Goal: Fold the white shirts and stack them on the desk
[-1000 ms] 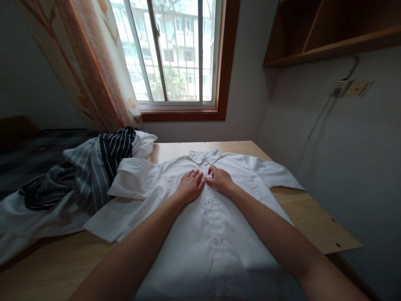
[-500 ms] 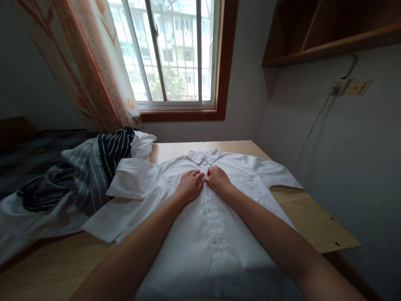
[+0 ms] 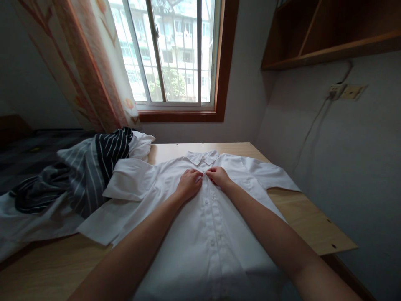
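A white short-sleeved shirt lies spread front side up on the wooden table, its collar toward the window. On the upper front placket, just below the collar, my left hand pinches the left edge with curled fingers. My right hand grips the opposite placket edge between thumb and fingers, close beside it. Lower down, buttons show along the placket, and the two front edges lie slightly apart there. Whatever button sits between my fingertips is hidden.
A heap of striped black and grey clothes lies on the left, beside a dark checked bed surface. The wooden table ends at the right near a wall with a socket and cord. A window stands behind.
My right fingers have shifted slightly and the placket edges have parted, showing the buttons more plainly. My left fingers have curled in more. The view has shifted a little.
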`<state>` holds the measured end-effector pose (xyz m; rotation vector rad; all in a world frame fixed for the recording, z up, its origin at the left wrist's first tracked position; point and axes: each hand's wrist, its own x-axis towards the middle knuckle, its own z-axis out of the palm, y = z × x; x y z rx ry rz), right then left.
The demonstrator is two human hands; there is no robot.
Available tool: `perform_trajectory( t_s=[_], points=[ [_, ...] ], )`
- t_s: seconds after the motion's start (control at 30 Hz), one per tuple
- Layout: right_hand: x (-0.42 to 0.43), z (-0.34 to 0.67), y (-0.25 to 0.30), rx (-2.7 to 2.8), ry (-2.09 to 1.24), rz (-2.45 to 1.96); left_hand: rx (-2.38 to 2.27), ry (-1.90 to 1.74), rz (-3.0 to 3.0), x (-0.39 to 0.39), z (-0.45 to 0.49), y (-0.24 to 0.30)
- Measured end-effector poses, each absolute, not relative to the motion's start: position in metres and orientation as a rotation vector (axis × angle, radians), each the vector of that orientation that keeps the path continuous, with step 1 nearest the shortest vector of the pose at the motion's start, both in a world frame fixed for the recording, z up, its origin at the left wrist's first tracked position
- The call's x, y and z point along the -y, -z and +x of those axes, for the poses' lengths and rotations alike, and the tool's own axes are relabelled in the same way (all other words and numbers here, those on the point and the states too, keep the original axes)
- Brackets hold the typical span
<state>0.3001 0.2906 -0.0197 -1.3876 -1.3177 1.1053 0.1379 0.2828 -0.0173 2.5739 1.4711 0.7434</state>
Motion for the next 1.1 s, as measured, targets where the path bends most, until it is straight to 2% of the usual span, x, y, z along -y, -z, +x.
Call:
perform_trajectory(
  t_s=[0.2, 0.43, 0.57, 0.77, 1.1],
  points=[
    [-0.290, 0.302, 0.020, 1.275, -1.179, -1.332, -1.449, -0.743, 2.614, -0.287, 0.136, 0.017],
    [-0.296, 0.310, 0.025, 1.263, -1.238, -1.261, -1.630, -0.501, 2.443, -0.300, 0.154, -0.002],
    [-0.299, 0.311, 0.028, 1.265, -1.258, -1.246, -1.819, -0.637, 2.395, -0.293, 0.163, 0.008],
    [-0.300, 0.311, 0.028, 1.325, -1.210, -1.289, -1.761, -0.790, 2.361, -0.297, 0.160, 0.019],
    [-0.299, 0.307, 0.032, 1.442, -1.066, -1.324, -1.754, -0.737, 2.398, -0.298, 0.158, 0.013]
  ],
)
